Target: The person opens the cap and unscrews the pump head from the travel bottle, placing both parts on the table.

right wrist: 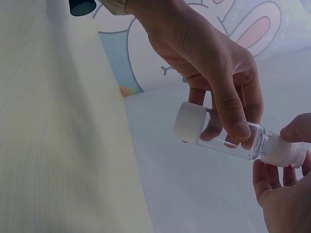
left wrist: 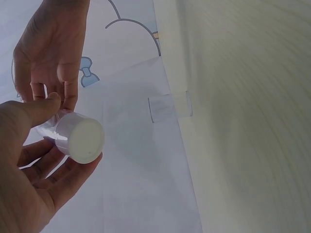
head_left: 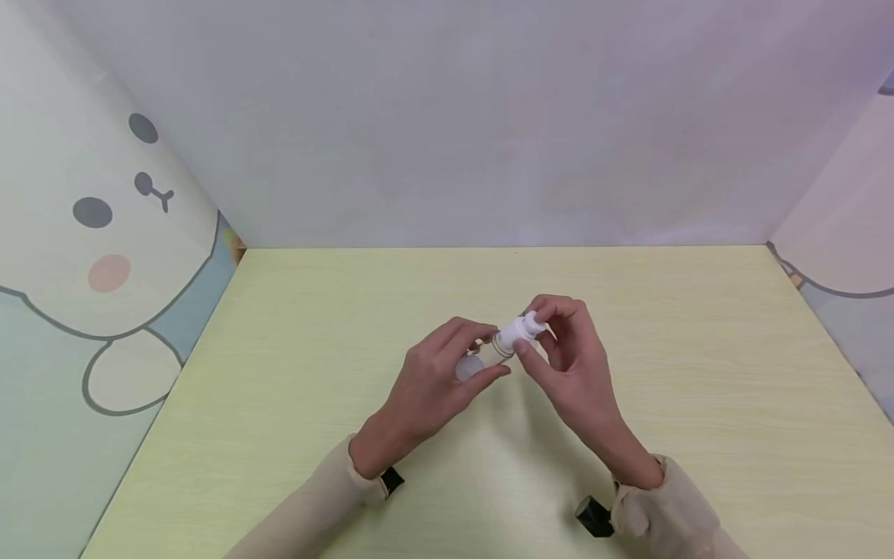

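A small clear pump bottle (head_left: pixel 491 354) is held tilted between both hands above the table. My left hand (head_left: pixel 434 371) grips its clear body, thumb on one side and fingers on the other. With thumb and fingers, my right hand (head_left: pixel 578 376) pinches the white pump top (head_left: pixel 518 332) at the upper right end. The bottle's white base (left wrist: pixel 87 139) faces the camera in the left wrist view. Seen from the right wrist, the transparent body (right wrist: pixel 218 141) looks hollow, and the left thumb lies across it near the neck.
Beneath the hands lies a pale wood-grain table (head_left: pixel 314 326). A plain whitish backdrop (head_left: pixel 489 124) rises behind it, with cartoon-printed panels (head_left: pixel 56 256) at the sides. Black devices (head_left: pixel 595 518) sit at both sleeve cuffs. A clear strip (left wrist: pixel 170 107) crosses the table's edge.
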### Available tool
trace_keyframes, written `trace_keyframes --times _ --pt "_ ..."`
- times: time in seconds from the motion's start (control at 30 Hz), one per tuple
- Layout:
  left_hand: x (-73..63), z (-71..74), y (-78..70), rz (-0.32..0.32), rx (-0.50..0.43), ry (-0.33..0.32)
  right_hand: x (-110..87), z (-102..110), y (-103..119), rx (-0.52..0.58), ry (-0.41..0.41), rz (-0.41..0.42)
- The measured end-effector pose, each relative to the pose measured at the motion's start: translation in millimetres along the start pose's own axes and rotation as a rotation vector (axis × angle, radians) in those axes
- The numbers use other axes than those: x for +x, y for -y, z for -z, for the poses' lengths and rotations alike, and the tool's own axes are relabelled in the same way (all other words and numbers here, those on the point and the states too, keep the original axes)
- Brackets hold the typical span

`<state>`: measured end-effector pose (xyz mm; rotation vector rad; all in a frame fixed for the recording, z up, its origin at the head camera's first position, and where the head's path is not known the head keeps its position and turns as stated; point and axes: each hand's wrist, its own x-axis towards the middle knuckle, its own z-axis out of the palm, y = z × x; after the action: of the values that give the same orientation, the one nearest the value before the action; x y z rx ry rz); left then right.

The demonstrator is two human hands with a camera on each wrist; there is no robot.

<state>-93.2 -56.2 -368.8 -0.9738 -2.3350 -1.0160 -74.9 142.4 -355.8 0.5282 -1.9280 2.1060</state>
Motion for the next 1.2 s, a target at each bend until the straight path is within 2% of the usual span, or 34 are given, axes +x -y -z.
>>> trace_keyframes --times 0.23,0.5,0.9,1.2 --pt "0.9 -0.1 -0.2 -0.004 -0.008 -0.008 -0.4 0.8 2.2 0.004 -0.029 -0.007" --pt "1.3 -0.2 -0.9 -0.018 -0.005 -0.028 1.3 5.3 4.9 0.045 -0.075 0.039" --pt "0.4 2.5 -0.9 -0.007 -0.009 -0.057 7.4 3.5 5.9 0.048 -0.075 0.079" --pt "0.4 6.7 -0.6 0.008 -0.018 -0.084 8.6 1.1 3.7 0.032 -0.101 0.062"
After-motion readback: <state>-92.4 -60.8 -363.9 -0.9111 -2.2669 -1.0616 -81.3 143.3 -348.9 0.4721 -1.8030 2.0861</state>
